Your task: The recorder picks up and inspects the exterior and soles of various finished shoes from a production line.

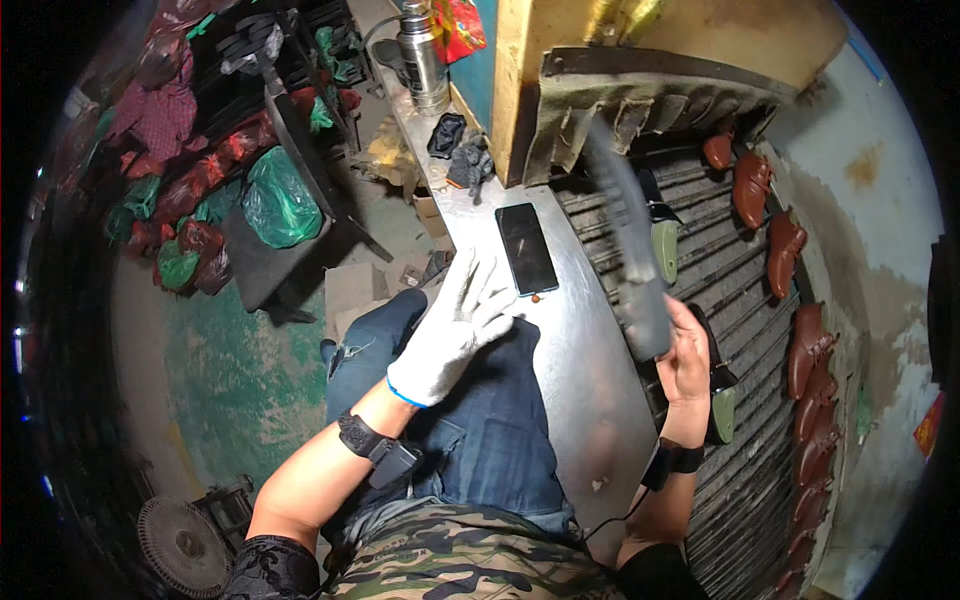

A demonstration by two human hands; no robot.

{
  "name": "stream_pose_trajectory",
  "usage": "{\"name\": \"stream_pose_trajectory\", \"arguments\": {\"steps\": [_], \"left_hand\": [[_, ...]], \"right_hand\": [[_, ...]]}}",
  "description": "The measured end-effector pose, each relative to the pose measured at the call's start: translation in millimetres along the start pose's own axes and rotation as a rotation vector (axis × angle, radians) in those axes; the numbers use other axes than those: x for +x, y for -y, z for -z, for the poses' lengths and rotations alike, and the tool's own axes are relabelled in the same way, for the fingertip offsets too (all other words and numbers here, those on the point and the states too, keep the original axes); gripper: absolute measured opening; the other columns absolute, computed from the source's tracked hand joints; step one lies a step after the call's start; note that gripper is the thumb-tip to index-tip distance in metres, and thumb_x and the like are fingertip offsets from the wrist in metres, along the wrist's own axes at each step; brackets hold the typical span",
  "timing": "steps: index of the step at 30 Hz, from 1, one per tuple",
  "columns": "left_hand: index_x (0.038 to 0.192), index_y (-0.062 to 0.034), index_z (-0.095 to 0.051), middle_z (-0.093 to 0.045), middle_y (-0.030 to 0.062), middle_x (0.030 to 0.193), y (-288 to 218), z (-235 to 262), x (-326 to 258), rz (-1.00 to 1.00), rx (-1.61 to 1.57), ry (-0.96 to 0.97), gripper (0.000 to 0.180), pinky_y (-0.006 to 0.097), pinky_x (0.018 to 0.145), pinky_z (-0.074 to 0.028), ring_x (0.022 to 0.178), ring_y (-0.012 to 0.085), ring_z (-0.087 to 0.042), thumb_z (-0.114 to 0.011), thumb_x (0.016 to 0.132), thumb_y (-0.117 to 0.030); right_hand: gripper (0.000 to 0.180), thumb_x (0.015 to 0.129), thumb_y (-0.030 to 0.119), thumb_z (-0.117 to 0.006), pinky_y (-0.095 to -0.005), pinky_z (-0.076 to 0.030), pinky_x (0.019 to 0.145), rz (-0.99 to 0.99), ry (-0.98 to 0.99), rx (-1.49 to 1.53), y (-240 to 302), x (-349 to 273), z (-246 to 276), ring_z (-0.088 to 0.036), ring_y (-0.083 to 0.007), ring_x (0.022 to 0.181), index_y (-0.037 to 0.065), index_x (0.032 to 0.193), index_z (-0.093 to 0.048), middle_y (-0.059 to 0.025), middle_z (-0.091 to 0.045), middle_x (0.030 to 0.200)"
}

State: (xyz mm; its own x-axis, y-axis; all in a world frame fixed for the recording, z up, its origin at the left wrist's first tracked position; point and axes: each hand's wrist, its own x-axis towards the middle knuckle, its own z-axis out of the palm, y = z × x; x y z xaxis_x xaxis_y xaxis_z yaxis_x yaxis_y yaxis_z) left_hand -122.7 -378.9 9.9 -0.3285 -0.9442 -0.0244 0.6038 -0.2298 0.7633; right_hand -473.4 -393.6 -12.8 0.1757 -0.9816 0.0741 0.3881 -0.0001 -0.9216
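My left hand (455, 325), in a white glove with a blue cuff edge, hovers over my lap with its fingers spread and nothing in them. Close to its fingertips, a black phone (526, 248) lies on the metal ledge. My bare right hand (684, 355) grips the lower end of a long grey shoe sole (635, 240), which is smeared by motion and held upright above the slatted conveyor. Behind that sole, a dark shoe piece with a pale green sole (664, 250) rests on the slats. Another green-soled piece (721, 415) lies beside my right wrist.
Brown leather shoes (752, 190) line the far right side of the slatted conveyor (740, 510). A cloth flap (650, 110) hangs over its tunnel mouth. The metal ledge (590, 400) carries a steel thermos (423, 60) and dark gloves (468, 160). Bagged goods (283, 198) and a fan (183, 533) stand left.
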Motion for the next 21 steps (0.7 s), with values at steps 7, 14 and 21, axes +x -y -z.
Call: {"name": "stream_pose_trajectory", "arguments": {"steps": [7, 14, 21], "left_hand": [[0.166, -0.0009, -0.021, -0.052, 0.0226, 0.152, -28, 8, -27, 0.173, -0.208, 0.062, 0.113, 0.042, 0.114, -0.048, 0.127, 0.0293, -0.062, -0.079, 0.087, -0.056], [0.164, -0.0025, -0.029, -0.038, 0.0161, 0.167, -41, 34, -84, -0.026, -0.054, -0.097, 0.104, 0.044, 0.126, -0.036, 0.150, 0.0321, -0.043, -0.086, 0.083, -0.035], [0.165, -0.0106, -0.029, -0.043, 0.0200, 0.163, -75, 43, -80, 0.016, -0.070, -0.047, 0.113, 0.048, 0.124, -0.040, 0.149, 0.0348, -0.045, -0.068, 0.083, -0.079]], "right_hand": [[0.088, 0.089, 0.039, -0.085, -0.0388, -0.047, 0.110, -0.117, -0.654, -0.759, -39, 98, 148, -0.059, -0.0305, 0.135, -0.002, 0.155, -0.045, -0.0221, -0.057, 0.150], [0.070, 0.090, 0.039, -0.084, -0.0453, -0.044, 0.110, -0.419, -0.494, -0.736, -38, 116, 125, -0.058, -0.0280, 0.133, 0.005, 0.146, -0.059, -0.0122, -0.063, 0.144], [0.083, 0.091, 0.041, -0.082, -0.0506, -0.058, 0.100, -0.180, -0.369, 0.192, -45, -11, 31, -0.060, -0.0306, 0.130, 0.007, 0.156, -0.044, -0.0143, -0.057, 0.146]]}}
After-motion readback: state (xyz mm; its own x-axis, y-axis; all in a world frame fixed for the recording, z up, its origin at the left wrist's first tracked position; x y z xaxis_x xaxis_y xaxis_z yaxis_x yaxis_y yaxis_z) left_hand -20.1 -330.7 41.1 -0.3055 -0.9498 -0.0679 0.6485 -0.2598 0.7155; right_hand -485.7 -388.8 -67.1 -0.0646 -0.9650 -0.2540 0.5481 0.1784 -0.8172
